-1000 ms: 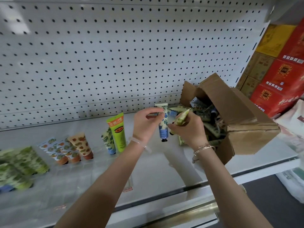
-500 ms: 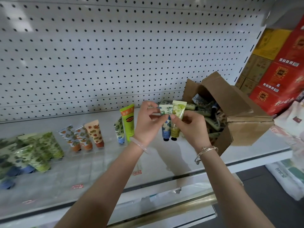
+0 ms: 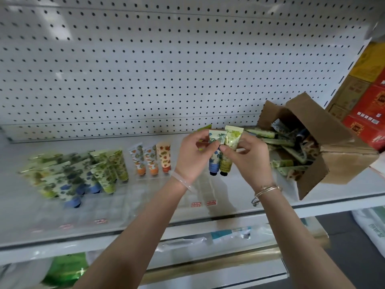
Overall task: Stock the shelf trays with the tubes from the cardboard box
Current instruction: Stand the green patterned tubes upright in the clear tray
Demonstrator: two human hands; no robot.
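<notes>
Just left of the cardboard box (image 3: 335, 157), which sits on the shelf (image 3: 235, 197) with loose tubes (image 3: 277, 140) crowding its open mouth, two tubes are held side by side, caps down, above the shelf. The left hand (image 3: 192, 158) has its grip pinched on the crimped top of the blue-patterned tube (image 3: 215, 163), and the right hand (image 3: 249, 162) has its grip closed on the green-patterned tube (image 3: 233, 138) touching it. Farther left of the box, clear trays (image 3: 145, 197) hold upright orange-patterned tubes (image 3: 153, 159) and, beyond them, blurred green and blue ones.
</notes>
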